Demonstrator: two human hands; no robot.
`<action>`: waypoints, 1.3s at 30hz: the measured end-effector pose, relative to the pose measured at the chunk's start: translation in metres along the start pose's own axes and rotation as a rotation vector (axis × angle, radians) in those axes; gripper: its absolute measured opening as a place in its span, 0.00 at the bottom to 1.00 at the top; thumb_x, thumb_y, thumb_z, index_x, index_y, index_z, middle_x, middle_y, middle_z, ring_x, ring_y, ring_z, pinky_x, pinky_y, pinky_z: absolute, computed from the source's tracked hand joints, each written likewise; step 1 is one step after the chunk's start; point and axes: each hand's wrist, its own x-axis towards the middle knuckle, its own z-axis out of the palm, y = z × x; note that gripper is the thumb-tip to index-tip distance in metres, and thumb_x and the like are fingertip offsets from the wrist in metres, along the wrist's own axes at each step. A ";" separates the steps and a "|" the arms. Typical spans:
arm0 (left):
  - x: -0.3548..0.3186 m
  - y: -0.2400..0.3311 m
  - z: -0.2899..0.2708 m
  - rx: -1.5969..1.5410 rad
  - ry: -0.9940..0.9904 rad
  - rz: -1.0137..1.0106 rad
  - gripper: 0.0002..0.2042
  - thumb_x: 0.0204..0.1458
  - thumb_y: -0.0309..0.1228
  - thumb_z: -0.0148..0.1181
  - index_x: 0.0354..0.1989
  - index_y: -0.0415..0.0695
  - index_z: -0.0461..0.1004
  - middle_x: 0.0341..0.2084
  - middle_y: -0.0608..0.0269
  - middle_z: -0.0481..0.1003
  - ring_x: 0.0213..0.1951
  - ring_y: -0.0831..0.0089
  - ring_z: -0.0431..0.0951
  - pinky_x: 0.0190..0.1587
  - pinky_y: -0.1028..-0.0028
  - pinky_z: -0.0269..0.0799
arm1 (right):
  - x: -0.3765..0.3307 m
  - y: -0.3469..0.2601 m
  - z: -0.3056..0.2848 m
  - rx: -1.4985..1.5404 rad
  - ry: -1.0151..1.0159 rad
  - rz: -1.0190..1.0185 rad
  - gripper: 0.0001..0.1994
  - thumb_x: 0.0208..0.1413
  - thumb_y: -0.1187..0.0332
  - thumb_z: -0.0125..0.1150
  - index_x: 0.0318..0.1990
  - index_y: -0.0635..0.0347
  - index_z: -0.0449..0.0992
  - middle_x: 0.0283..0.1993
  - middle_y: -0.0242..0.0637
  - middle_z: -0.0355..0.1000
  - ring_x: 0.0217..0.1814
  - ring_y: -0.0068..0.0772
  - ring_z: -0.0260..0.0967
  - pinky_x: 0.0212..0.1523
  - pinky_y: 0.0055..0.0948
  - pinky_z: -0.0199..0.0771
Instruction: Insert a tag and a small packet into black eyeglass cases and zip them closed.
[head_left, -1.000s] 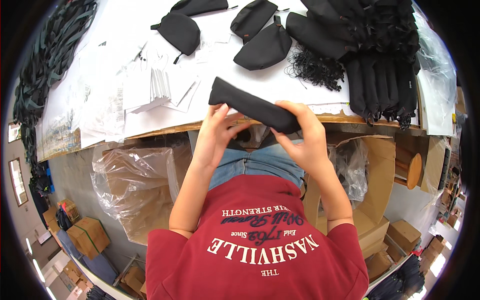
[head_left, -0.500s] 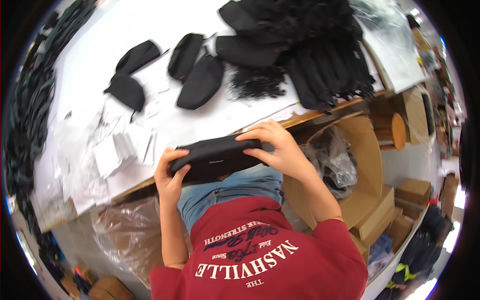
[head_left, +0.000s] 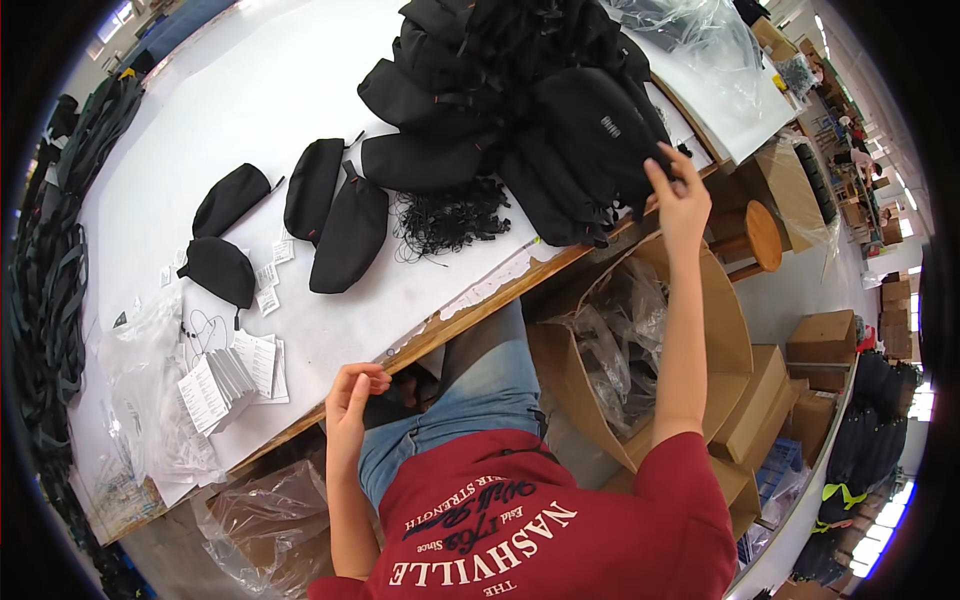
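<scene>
worktable (head_left: 300,100): white top, worn wooden front edge; we sit or stand close up, presumably for reach.
left hand (head_left: 352,400): just beside that edge, fingers loosely curled, thumb apart, gripping nothing; probably idle because one arm suffices.
right hand (head_left: 680,195): stretched to the right, thumb and forefinger slightly parted at a pouch's end; we cannot tell whether they pinch or merely touch it.
marked pouch (head_left: 590,115): black, pale mark upward, lying on other black pouches at the table's right, which seem to prop it.
carton (head_left: 728,315): below our right arm, clear plastic inside, perhaps as a liner.
tags (head_left: 212,392): white, fanned near the left front, likely for easy picking.
loose pouches (head_left: 350,235): four, in two pairs, apart from the pile.
cords (head_left: 450,220): tangled between these and the pile.
pile (head_left: 450,50): black pouches, heaped farther back.
</scene>
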 end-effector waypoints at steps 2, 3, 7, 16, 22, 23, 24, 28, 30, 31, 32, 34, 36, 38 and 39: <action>-0.004 -0.004 0.000 0.004 -0.042 -0.038 0.11 0.62 0.32 0.47 0.42 0.37 0.71 0.33 0.62 0.75 0.38 0.77 0.73 0.45 0.78 0.68 | 0.029 0.019 -0.001 -0.131 0.001 0.036 0.18 0.49 0.64 0.67 0.49 0.56 0.75 0.36 0.39 0.71 0.23 0.19 0.69 0.25 0.19 0.67; -0.005 -0.004 0.001 0.001 -0.035 -0.036 0.11 0.62 0.32 0.47 0.42 0.37 0.71 0.33 0.62 0.75 0.38 0.77 0.73 0.45 0.78 0.68 | 0.042 0.028 -0.001 -0.207 -0.022 0.063 0.20 0.49 0.64 0.67 0.51 0.55 0.74 0.39 0.42 0.71 0.25 0.22 0.71 0.26 0.20 0.70; -0.006 0.000 0.000 -0.019 -0.053 -0.028 0.10 0.61 0.31 0.48 0.42 0.37 0.71 0.34 0.62 0.75 0.38 0.77 0.73 0.45 0.78 0.67 | 0.078 0.085 -0.013 -0.200 -0.119 0.065 0.25 0.49 0.62 0.66 0.56 0.52 0.70 0.48 0.48 0.63 0.29 0.30 0.74 0.28 0.26 0.77; -0.014 0.033 -0.108 0.852 0.807 0.286 0.11 0.55 0.32 0.55 0.43 0.40 0.71 0.41 0.59 0.72 0.47 0.66 0.68 0.54 0.67 0.59 | -0.028 0.003 0.046 -0.272 -0.231 -0.331 0.13 0.51 0.72 0.61 0.45 0.55 0.75 0.44 0.35 0.66 0.31 0.22 0.66 0.33 0.21 0.68; -0.011 0.006 -0.203 1.336 1.073 0.207 0.34 0.50 0.49 0.60 0.60 0.40 0.59 0.54 0.47 0.62 0.57 0.51 0.59 0.60 0.55 0.51 | -0.123 -0.010 0.130 -0.224 -0.799 -0.340 0.07 0.47 0.68 0.63 0.34 0.53 0.73 0.31 0.34 0.67 0.33 0.34 0.67 0.35 0.31 0.69; -0.010 0.002 -0.208 1.310 1.063 0.166 0.39 0.48 0.53 0.60 0.63 0.39 0.56 0.55 0.45 0.61 0.58 0.49 0.58 0.60 0.54 0.50 | -0.134 -0.009 0.141 -0.257 -0.807 -0.350 0.07 0.46 0.68 0.63 0.33 0.54 0.72 0.31 0.34 0.67 0.35 0.36 0.67 0.36 0.33 0.69; -0.011 -0.004 -0.212 1.315 1.069 0.166 0.39 0.48 0.53 0.60 0.63 0.39 0.56 0.55 0.45 0.61 0.58 0.49 0.58 0.60 0.54 0.50 | -0.139 -0.008 0.151 -0.255 -0.844 -0.299 0.08 0.45 0.69 0.64 0.31 0.57 0.70 0.30 0.36 0.66 0.39 0.39 0.67 0.39 0.35 0.69; -0.011 -0.005 -0.215 1.201 0.981 0.065 0.43 0.47 0.55 0.60 0.64 0.38 0.54 0.55 0.45 0.61 0.59 0.49 0.57 0.61 0.54 0.50 | -0.156 0.012 0.168 -0.282 -0.718 -0.299 0.09 0.46 0.70 0.64 0.30 0.62 0.69 0.32 0.42 0.67 0.40 0.47 0.67 0.41 0.40 0.69; -0.013 -0.003 -0.216 1.198 0.979 0.023 0.43 0.46 0.55 0.61 0.64 0.39 0.54 0.55 0.46 0.61 0.59 0.50 0.57 0.60 0.54 0.50 | -0.156 0.014 0.169 -0.299 -0.753 -0.284 0.09 0.46 0.70 0.63 0.30 0.62 0.69 0.32 0.42 0.66 0.39 0.48 0.67 0.41 0.40 0.69; -0.014 -0.002 -0.218 1.171 0.977 0.039 0.43 0.46 0.56 0.61 0.64 0.39 0.54 0.55 0.47 0.61 0.59 0.50 0.57 0.60 0.54 0.50 | -0.154 0.013 0.169 -0.318 -0.788 -0.273 0.09 0.46 0.70 0.63 0.29 0.63 0.69 0.32 0.43 0.66 0.38 0.49 0.67 0.41 0.40 0.69; -0.014 0.000 -0.219 1.144 0.973 0.055 0.43 0.45 0.56 0.61 0.64 0.40 0.54 0.55 0.48 0.62 0.59 0.50 0.57 0.60 0.54 0.50 | -0.150 0.012 0.167 -0.318 -0.786 -0.272 0.09 0.46 0.70 0.63 0.29 0.63 0.69 0.32 0.43 0.66 0.38 0.49 0.67 0.41 0.40 0.69; -0.013 0.001 -0.219 1.156 1.013 0.037 0.43 0.45 0.57 0.61 0.64 0.41 0.56 0.54 0.49 0.63 0.59 0.50 0.58 0.60 0.53 0.50 | -0.137 0.004 0.162 -0.216 -0.723 -0.279 0.08 0.49 0.71 0.62 0.28 0.65 0.68 0.28 0.41 0.70 0.31 0.42 0.70 0.34 0.35 0.71; -0.016 -0.001 -0.225 1.172 1.062 0.006 0.42 0.44 0.57 0.61 0.63 0.42 0.58 0.54 0.50 0.64 0.58 0.50 0.58 0.60 0.52 0.49 | -0.120 -0.020 0.158 -0.018 -0.716 -0.140 0.08 0.52 0.72 0.59 0.29 0.65 0.67 0.26 0.40 0.71 0.27 0.36 0.71 0.30 0.30 0.70; -0.016 -0.006 -0.240 1.209 1.004 -0.259 0.41 0.44 0.59 0.59 0.61 0.42 0.62 0.52 0.50 0.66 0.57 0.51 0.59 0.60 0.51 0.49 | -0.101 -0.046 0.152 0.253 -0.672 -0.017 0.06 0.57 0.73 0.55 0.31 0.65 0.65 0.22 0.38 0.73 0.22 0.25 0.71 0.24 0.21 0.69; -0.017 -0.010 -0.242 1.209 1.007 -0.262 0.41 0.44 0.59 0.59 0.61 0.42 0.62 0.52 0.50 0.66 0.57 0.51 0.59 0.60 0.51 0.49 | -0.093 -0.057 0.150 0.330 -0.649 -0.032 0.05 0.59 0.74 0.53 0.32 0.65 0.65 0.22 0.38 0.74 0.21 0.20 0.71 0.22 0.17 0.68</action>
